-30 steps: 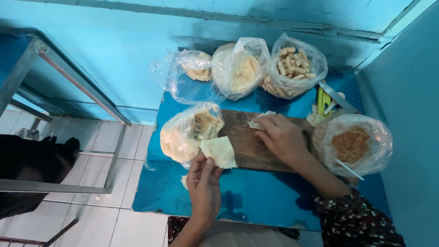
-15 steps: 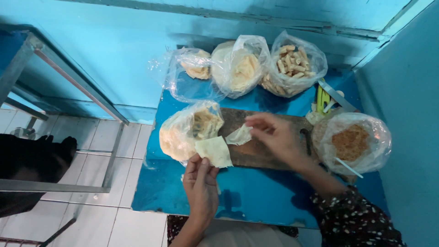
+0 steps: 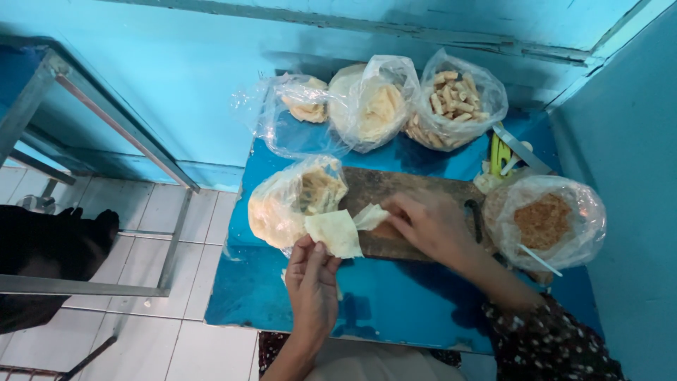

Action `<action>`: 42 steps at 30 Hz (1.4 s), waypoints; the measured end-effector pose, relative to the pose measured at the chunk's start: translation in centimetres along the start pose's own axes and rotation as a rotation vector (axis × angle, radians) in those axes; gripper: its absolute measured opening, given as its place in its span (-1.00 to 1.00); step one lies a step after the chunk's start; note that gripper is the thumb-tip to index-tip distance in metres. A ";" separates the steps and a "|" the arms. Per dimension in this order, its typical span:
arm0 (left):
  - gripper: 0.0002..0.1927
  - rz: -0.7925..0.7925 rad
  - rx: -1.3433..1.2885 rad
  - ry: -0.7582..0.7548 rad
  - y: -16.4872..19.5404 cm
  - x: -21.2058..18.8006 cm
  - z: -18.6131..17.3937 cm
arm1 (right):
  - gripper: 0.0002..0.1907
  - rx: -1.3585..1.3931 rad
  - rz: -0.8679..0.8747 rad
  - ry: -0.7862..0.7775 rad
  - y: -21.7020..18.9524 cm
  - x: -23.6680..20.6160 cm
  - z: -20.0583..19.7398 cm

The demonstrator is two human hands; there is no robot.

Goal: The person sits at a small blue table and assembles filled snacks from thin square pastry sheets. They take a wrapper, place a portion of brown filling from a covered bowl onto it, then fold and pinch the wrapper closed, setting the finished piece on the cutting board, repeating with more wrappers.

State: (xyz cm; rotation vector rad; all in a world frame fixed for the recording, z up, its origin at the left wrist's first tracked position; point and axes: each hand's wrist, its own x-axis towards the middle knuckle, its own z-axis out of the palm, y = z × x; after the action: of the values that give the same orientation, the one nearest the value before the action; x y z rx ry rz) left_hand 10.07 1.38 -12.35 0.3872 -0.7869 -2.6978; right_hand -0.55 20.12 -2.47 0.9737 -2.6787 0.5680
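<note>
My left hand (image 3: 310, 282) pinches a pale, thin pastry wrapper (image 3: 333, 231) by its near edge, just in front of a clear bag of wrappers (image 3: 285, 203). My right hand (image 3: 431, 227) rests over the dark wooden cutting board (image 3: 395, 190) and grips a second pale wrapper piece (image 3: 369, 216) that meets the first one. Both hands hover above the blue table (image 3: 381, 296).
Three clear bags stand at the back: a nearly flat one (image 3: 296, 113), one with pale sheets (image 3: 374, 106), one with finger-shaped rolls (image 3: 455, 102). A bag-lined bowl of brown filling (image 3: 543, 222) sits right. A metal frame (image 3: 106, 120) and a dark animal (image 3: 49, 247) are left, over tiled floor.
My right hand has moved left across the board, carrying its wrapper piece from the board's far middle to my left hand's wrapper. My left hand has stayed nearly in place.
</note>
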 end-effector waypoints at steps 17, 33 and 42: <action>-0.86 -0.250 -0.070 0.024 1.3 0.5 1.5 | -0.82 -0.037 -0.050 -0.384 1.9 -0.5 -2.5; -0.85 -0.214 -0.055 -0.020 -1.1 0.2 0.2 | -0.81 0.250 0.021 0.239 -0.2 1.4 0.6; -0.85 -0.082 0.067 -0.114 -1.6 -0.6 0.9 | -0.76 0.528 0.100 -0.051 -2.7 -1.9 1.9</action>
State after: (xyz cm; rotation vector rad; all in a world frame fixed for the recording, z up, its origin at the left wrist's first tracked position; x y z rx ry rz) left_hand 10.02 3.29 -12.36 0.2892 -0.9140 -2.7962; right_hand 2.50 18.45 -4.06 0.9814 -2.6839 1.3351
